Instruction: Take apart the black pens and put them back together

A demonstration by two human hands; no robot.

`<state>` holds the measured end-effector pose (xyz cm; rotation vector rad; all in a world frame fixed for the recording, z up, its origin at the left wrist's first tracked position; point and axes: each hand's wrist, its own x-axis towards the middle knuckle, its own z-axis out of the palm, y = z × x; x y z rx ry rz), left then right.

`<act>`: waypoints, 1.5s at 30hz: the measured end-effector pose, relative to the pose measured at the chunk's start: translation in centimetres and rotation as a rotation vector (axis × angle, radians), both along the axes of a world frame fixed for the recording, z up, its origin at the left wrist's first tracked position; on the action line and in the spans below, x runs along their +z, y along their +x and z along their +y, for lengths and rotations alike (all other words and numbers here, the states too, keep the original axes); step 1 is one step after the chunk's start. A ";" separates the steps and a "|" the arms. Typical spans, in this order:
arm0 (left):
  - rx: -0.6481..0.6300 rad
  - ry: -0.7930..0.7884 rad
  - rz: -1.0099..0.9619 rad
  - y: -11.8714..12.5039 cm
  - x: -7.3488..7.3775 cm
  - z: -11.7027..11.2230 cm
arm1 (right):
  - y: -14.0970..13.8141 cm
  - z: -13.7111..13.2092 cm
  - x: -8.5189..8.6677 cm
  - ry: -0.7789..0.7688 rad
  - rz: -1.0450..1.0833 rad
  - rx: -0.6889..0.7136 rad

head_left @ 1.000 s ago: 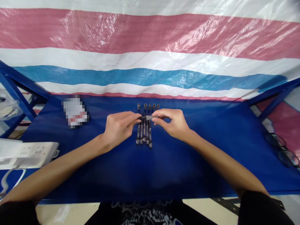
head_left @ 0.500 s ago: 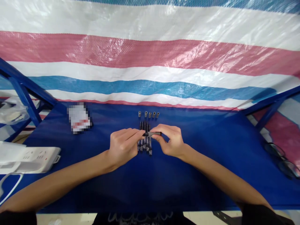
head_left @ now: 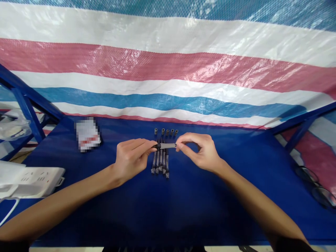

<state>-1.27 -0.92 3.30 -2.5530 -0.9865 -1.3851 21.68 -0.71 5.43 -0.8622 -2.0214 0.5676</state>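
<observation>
Your left hand (head_left: 131, 161) and right hand (head_left: 201, 151) each pinch one end of a slim dark rod (head_left: 165, 145), holding it crosswise over the parallel rods (head_left: 160, 164) on the counter (head_left: 183, 217), below a row of small sleeves (head_left: 166, 131).

Lying on the tabletop (head_left: 223, 210), all around the grip on a single rod (head_left: 165, 145): five short tubes (head_left: 166, 131) sitting in a row just behind it, a bundle of rods (head_left: 160, 164) running side by side from beneath it toward the near edge, a blurred packet (head_left: 87, 134) resting well left, a power strip (head_left: 34, 182) lying farther left and nearer, eyeglasses (head_left: 315, 187) lying well right.
</observation>
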 end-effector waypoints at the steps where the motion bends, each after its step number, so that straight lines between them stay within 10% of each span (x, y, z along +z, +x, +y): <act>1: 0.001 -0.003 0.002 0.0 -0.1 0.0 | 0.0 0.0 0.0 0.008 -0.018 0.006; 45: 0.123 -0.144 0.095 0.7 -0.7 -0.9 | -1.9 -1.2 -2.8 0.093 0.041 -0.107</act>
